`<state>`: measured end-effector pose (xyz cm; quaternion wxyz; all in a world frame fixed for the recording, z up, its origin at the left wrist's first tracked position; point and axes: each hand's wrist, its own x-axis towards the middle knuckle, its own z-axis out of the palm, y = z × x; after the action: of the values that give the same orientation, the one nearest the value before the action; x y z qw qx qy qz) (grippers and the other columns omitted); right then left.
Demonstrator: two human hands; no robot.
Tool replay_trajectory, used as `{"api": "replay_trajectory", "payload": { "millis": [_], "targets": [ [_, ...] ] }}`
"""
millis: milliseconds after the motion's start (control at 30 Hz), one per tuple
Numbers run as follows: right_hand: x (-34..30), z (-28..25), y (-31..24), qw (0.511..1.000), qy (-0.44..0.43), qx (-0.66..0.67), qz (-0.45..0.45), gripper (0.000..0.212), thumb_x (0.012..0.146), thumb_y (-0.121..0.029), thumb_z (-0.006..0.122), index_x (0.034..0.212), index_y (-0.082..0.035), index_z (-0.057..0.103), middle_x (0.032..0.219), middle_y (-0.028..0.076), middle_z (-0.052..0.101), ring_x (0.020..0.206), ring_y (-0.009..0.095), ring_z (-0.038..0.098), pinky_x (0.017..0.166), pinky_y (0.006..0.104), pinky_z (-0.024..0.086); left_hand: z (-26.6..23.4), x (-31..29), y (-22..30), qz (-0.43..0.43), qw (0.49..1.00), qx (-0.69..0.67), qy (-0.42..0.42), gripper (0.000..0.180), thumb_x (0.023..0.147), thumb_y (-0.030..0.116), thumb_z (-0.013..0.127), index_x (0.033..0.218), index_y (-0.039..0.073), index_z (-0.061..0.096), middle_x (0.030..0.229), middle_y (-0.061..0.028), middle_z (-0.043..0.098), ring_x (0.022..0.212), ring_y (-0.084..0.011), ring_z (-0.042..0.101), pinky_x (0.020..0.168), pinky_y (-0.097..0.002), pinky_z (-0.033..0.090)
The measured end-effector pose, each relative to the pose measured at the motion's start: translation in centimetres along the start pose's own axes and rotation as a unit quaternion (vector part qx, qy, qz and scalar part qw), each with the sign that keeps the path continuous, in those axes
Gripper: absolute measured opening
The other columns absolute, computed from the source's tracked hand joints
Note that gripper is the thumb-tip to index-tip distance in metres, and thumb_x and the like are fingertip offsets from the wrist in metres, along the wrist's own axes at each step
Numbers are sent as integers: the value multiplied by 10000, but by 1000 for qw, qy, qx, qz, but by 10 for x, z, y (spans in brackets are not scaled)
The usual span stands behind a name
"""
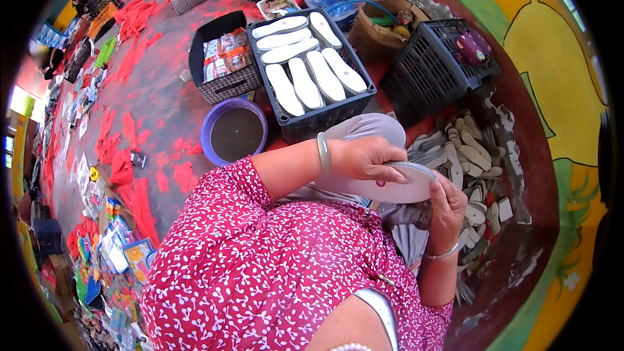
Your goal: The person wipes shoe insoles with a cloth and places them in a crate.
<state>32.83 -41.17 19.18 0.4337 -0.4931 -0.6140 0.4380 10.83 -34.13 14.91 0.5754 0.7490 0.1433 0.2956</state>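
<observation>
Over my lap, a pale shoe insole [408, 185] with a grey edge and a small red mark is stretched between my two hands. My left hand [370, 158], with a pale bangle at the wrist, pinches its upper edge with the thumb on top. At the insole's right end, my right hand [447, 207] grips the tip between thumb and fingers. A dark, crumpled thing [416, 216] lies just under the insole; I cannot make out what it is. Ahead of me, white insoles [304, 84] lie side by side in a black plastic crate [325, 116].
To my right, loose insoles [474, 153] are heaped against the wall. A purple-rimmed basin [207, 133] of dark liquid and a woven basket [227, 88] of packets stand left of the crate. Another black crate [422, 71] leans at the right. Red scraps [123, 169] litter the floor.
</observation>
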Motion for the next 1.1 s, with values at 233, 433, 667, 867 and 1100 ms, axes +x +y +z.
{"api": "replay_trajectory", "payload": {
  "millis": [233, 433, 667, 867, 1100],
  "targets": [
    [-10, -12, -9, 987, -141, 17, 73, 256, 893, -151, 575, 961, 85, 648, 702, 59, 601, 594, 110, 557, 540, 230, 433, -5, -7, 9, 9, 996, 41, -85, 254, 906, 266, 585, 896, 15, 554, 659, -79, 623, 611, -163, 640, 545, -272, 465],
    [-2, -14, -7, 983, -140, 75, 88, 329, 905, -236, 544, 900, 80, 638, 697, 70, 603, 566, 119, 547, 530, 224, 428, 4, -6, 0, -17, 996, -65, -65, 244, 904, 258, 592, 899, 14, 573, 676, -61, 624, 620, -119, 632, 557, -253, 465],
    [16, 6, 26, 973, -116, 156, 128, 480, 931, -194, 512, 1328, 47, 391, 1119, 159, 601, 603, 95, 538, 580, 223, 473, -20, 32, -20, -14, 902, -137, 408, 231, 906, 280, 599, 959, 56, 583, 747, 22, 580, 632, -54, 561, 564, -215, 459],
    [26, 33, 27, 975, -141, 67, 160, 309, 906, -159, 574, 1138, 46, 564, 950, 35, 596, 782, 60, 530, 613, 192, 432, -22, 50, -25, 38, 793, -329, 511, 290, 911, 271, 587, 1068, 29, 555, 840, -45, 625, 667, -116, 599, 596, -249, 509],
    [17, 33, 48, 967, -101, 166, 167, 219, 935, -195, 538, 962, 11, 609, 819, 7, 598, 633, 51, 506, 578, 200, 416, -17, 56, -32, 6, 720, -473, 508, 325, 944, 311, 511, 1064, 10, 508, 862, -90, 616, 726, -190, 625, 641, -348, 548]
  ]
}}
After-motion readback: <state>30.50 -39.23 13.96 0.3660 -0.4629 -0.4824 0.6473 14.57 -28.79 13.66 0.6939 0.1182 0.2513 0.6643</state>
